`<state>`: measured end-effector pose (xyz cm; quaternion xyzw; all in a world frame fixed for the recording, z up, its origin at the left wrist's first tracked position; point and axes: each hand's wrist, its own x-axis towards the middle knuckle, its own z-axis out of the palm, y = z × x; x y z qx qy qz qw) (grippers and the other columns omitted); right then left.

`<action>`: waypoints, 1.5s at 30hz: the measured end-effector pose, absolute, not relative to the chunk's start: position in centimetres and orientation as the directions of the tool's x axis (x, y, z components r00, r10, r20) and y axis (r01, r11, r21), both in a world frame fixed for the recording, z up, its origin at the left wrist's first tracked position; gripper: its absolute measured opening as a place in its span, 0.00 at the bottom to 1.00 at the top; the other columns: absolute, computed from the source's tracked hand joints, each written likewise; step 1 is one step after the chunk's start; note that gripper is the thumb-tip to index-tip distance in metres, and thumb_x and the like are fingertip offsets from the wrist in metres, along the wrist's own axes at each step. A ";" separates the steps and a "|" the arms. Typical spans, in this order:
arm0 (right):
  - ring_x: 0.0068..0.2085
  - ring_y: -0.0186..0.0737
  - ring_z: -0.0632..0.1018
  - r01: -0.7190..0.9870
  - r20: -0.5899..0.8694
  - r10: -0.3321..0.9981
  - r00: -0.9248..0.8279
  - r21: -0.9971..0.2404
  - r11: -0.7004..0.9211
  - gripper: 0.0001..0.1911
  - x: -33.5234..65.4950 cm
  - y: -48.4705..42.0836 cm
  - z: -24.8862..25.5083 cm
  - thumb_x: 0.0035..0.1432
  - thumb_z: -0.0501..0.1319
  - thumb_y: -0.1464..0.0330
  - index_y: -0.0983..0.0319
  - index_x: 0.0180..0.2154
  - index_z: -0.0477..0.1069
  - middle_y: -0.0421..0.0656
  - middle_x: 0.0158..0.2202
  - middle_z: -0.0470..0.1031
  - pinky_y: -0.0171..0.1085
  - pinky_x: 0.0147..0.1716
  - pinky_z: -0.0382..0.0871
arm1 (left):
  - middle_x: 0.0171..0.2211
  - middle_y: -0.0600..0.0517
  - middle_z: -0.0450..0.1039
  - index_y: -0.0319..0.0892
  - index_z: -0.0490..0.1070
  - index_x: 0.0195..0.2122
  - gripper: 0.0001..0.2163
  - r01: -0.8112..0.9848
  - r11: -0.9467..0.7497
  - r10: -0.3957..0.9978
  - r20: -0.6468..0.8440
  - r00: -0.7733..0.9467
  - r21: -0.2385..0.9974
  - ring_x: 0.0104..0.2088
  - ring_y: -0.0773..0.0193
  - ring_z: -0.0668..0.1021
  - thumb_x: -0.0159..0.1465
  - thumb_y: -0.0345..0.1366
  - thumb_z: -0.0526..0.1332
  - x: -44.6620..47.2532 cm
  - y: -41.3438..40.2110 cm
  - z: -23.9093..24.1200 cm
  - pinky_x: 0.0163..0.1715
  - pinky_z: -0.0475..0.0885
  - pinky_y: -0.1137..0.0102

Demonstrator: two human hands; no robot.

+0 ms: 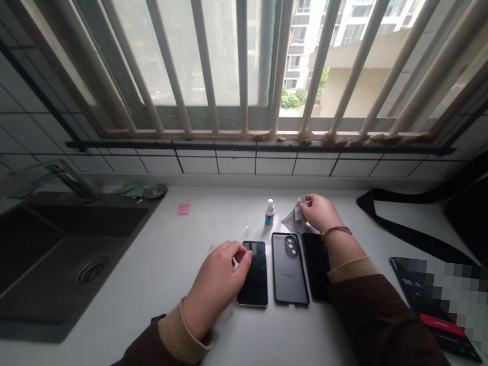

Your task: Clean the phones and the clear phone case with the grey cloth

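Note:
My left hand (220,271) hovers at the left edge of a dark-screened phone (256,284), thumb and fingertips curled together. Whatever they may pinch is too small to make out. Under that hand, part of a clear plastic item (226,311) shows. My right hand (320,212) pinches a crumpled grey cloth (296,217) at the back of the counter. Left of the cloth stands a small white bottle (269,215) with a blue label. A black phone case (290,273) lies between the phone and a second black slab (314,267), which my right forearm partly covers.
On the left is a dark sink (88,236) with a faucet (74,181). A pink paper note (183,209) and a small whitish piece (248,230) lie on the counter. Rightward are another phone (428,304) with its screen lit and a black strap (406,228). A barred window rises behind.

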<state>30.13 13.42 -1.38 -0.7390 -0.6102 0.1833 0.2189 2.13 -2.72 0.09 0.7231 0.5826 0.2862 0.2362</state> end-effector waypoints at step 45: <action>0.74 0.82 0.57 0.799 -0.354 0.723 -0.593 -0.144 0.584 0.83 16.1 1.0 1.6 0.29 0.83 0.44 0.61 0.78 0.44 0.74 0.75 0.49 0.76 0.68 0.48 | 0.48 0.39 0.74 0.37 0.73 0.56 0.14 0.992 0.016 0.998 0.059 -0.024 0.126 0.52 0.44 0.78 0.72 0.35 0.60 -0.9 -1.5 -1.2 0.56 0.70 0.57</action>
